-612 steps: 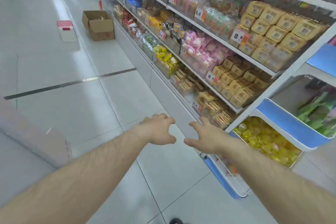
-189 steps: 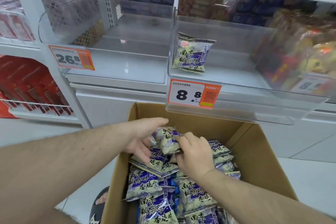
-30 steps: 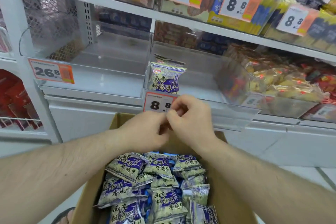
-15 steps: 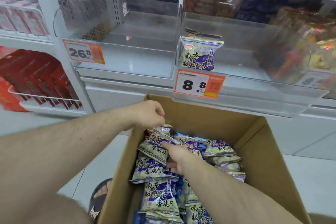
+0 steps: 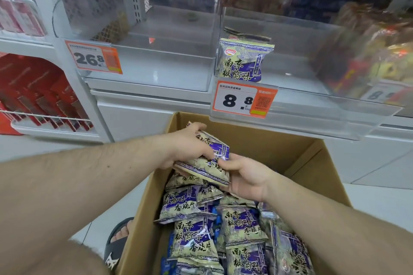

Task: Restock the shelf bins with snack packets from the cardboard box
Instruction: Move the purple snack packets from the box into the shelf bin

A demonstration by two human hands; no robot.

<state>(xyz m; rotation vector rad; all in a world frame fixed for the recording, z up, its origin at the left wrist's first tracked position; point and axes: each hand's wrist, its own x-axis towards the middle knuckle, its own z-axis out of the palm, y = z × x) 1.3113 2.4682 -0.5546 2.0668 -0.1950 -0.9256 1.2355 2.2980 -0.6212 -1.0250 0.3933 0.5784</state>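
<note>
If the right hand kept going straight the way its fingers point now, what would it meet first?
The right hand points up-left at the packets held in the left hand; it already touches them, so they and that hand come first.

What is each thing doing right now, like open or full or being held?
Cardboard box: open, on the floor, holding many snack packets.
Held packets: lifted above the box, gripped by both hands.
Left hand: grips the held packets from the top.
Right hand: grips them from the side.
8.8 bin: nearly empty, one packet upright at its front.
26.8 bin: looks empty.
</note>
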